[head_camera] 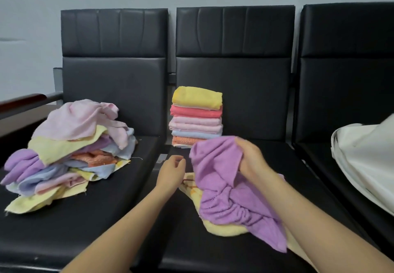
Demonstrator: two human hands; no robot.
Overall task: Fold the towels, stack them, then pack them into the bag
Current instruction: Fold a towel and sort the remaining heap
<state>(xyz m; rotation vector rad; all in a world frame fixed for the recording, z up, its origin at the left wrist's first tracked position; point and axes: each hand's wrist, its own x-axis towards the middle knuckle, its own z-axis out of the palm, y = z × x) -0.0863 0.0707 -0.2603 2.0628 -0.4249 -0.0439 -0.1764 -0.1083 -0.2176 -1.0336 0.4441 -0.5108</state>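
**Purple towel, unfolded, held at one edge**

Head view: crumpled purple terry towel (226,189) hangs from the right hand (250,157), which pinches its upper edge; long axis runs toward the viewer. Left hand (170,171), loosely curled and holding nothing, sits just left. Beneath: black padded seat (191,247); folded stack (196,117) behind.

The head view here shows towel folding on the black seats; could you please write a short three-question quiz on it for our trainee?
1. True or false: the right hand grips the purple towel.
2. Which towel tops the folded stack? A) blue B) yellow C) orange
3. Fill in: the white bag lies on the seat to the ____ of the stack.

Key: 1 true; 2 B, the yellow towel; 3 right. The left hand holds no towel, and the unfolded pile waits on the left seat.
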